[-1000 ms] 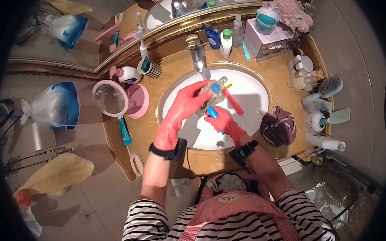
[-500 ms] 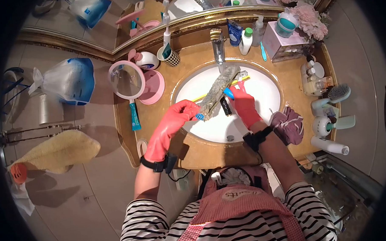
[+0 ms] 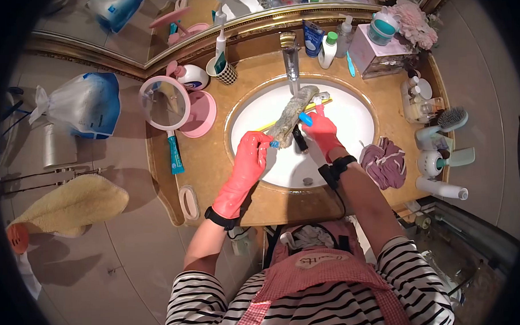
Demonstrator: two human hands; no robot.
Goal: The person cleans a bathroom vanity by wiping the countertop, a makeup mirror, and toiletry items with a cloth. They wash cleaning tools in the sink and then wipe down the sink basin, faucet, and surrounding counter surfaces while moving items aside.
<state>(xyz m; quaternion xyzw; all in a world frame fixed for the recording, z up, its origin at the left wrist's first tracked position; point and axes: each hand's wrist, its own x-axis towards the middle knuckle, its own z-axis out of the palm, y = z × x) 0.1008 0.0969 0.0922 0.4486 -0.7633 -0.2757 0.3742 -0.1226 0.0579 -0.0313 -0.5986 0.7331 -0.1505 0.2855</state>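
Over the white sink [image 3: 350,133] a long grey fuzzy duster head [image 3: 291,116] lies slantwise under the running faucet [image 3: 290,55]. My left hand [image 3: 246,168], in a wet red rubber glove, is closed on the blue tip at its lower left end. My right hand [image 3: 323,133], gloved too, grips a blue handle [image 3: 306,119] beside the duster head. A yellow stick [image 3: 267,126] passes behind the grey head, and a black piece [image 3: 299,139] sits below it in the basin.
A purple cloth [image 3: 383,163] lies right of the sink. Left stand a round pink mirror [image 3: 164,103] and a checkered cup [image 3: 225,72]. Bottles, a tube and a flower-topped box [image 3: 376,55] line the back; brushes [image 3: 453,118] and jars are at the right.
The grey duster head has gone from bunched between my hands to stretched out under the faucet. My left hand moved down to its lower end. My right hand still holds the blue handle.
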